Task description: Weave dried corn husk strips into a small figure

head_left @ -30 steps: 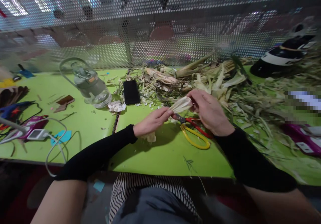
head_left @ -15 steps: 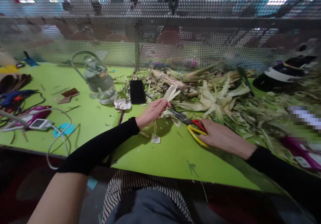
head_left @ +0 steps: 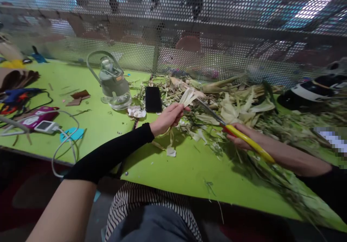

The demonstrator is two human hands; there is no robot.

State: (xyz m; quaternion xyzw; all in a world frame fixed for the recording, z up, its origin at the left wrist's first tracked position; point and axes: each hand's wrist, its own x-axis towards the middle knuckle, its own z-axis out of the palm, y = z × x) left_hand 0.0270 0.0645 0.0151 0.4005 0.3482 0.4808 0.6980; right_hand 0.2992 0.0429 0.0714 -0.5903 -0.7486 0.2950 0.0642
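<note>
Fingers [head_left: 177,108] of the person's left hand [head_left: 167,120] are pressed together, pinching the narrow end of a pale cream, fan-shaped strip of dry corn husk [head_left: 188,97], which spreads out just beyond the fingertips. To the right of those fingers, the person's right hand [head_left: 245,135] is curled around a pair of metal-bladed scissors with red and yellow handles [head_left: 252,144]; whether its fingers pass through the loops cannot be told. The blades look nearly together and slant toward the left fingers, their tips just beside the husk strip's outer edge; contact cannot be made out.

Beyond the fingers of both hands spreads a loose, tangled heap of cream and green corn husks [head_left: 241,106]. Just left of the left fingers and farther back lies a black rectangular phone [head_left: 153,100], with a crumpled white wad [head_left: 136,112] near it. Farther left stands a grey-green, clear-based bottle with a looped handle [head_left: 115,86]. Nearer the person than the left fingers, a small white squarish scrap [head_left: 171,151] lies on the bright green tabletop [head_left: 184,177]. Well beyond all the fingers rises a grey perforated metal screen [head_left: 130,25].
</note>
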